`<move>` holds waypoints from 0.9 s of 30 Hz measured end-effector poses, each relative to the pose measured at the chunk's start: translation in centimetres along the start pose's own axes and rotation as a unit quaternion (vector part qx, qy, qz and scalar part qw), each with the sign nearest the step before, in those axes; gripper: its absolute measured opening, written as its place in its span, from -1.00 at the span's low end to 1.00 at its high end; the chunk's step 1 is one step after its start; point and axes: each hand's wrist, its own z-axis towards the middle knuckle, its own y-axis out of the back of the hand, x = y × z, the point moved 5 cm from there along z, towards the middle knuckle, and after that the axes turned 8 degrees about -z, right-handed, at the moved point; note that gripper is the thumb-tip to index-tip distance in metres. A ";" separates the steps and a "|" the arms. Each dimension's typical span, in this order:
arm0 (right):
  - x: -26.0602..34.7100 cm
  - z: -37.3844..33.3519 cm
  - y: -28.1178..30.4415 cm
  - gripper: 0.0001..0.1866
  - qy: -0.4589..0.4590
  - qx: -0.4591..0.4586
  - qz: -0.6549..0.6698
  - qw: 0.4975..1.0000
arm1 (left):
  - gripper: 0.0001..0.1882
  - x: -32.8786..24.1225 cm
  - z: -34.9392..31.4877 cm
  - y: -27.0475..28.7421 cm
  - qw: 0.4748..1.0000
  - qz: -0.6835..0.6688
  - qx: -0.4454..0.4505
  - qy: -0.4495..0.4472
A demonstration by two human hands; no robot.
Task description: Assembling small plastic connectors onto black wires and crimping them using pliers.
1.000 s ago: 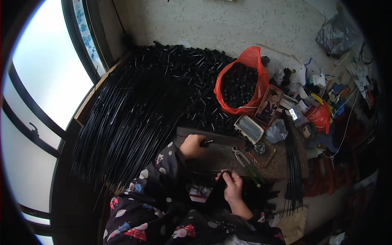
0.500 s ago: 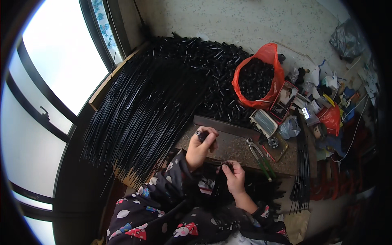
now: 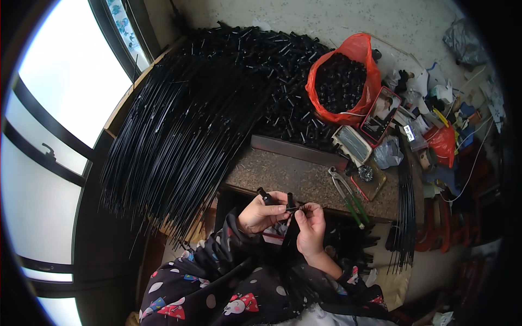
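Hands first: two of them, both mine, meeting just below the front edge of the stone-topped bench [image 3: 304, 176]. My left hand [image 3: 261, 213] is curled shut around one short black tube [image 3: 265, 196], whose end sticks up past my knuckles. My right hand [image 3: 311, 225] has its fingers [image 3: 304, 212] pressed together, pinching one thin black rod [image 3: 291, 217] that runs down between my hands toward my lap; a second short black piece [image 3: 290, 200] stands at the top of that rod, touching my left fingertips.

Around me I count one red bag [image 3: 353, 65] full of black caps, one pair of green-handled pliers [image 3: 348, 195] lying on the bench to my right, one dark metal bar [image 3: 296, 152] along the back of the bench, and one smaller bundle of rods [image 3: 405, 212] at the bench's right end. The great fan of long black rods [image 3: 179, 136] to my left and the loose short tubes [image 3: 272, 70] behind it are far too many to count.

Half a second ago my left hand was higher, over the bench top with the tube raised; it has come down to meet my right, which has hardly moved.
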 end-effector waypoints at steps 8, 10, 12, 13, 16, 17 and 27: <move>0.1 0.5 -0.1 -0.80 -0.013 0.011 0.019 1.000 | -0.80 -0.6 0.0 -0.3 0.999 0.044 0.015 -0.009; -0.2 0.5 0.0 -0.80 -0.016 0.019 0.020 0.999 | -0.79 -0.5 0.1 0.1 0.999 0.037 0.020 -0.011; -0.2 0.5 -0.1 -0.80 -0.018 0.023 0.022 0.999 | -0.78 -0.6 0.3 0.0 0.999 0.030 0.026 -0.011; -0.1 0.5 -0.4 -0.80 -0.019 0.039 0.027 0.999 | -0.76 -0.7 0.2 -0.2 0.999 0.030 0.018 -0.018; -0.2 0.6 -0.7 -0.81 -0.019 0.047 0.027 0.998 | -0.71 -0.8 0.4 0.2 0.999 0.040 0.025 -0.026; -0.1 0.7 -0.8 -0.81 -0.016 0.042 0.022 0.999 | -0.68 -0.8 0.3 0.2 0.997 0.050 0.040 -0.031; 0.4 0.7 -1.0 -0.80 -0.014 0.041 0.029 0.999 | -0.71 -1.2 -0.2 -0.6 0.993 0.101 0.029 -0.063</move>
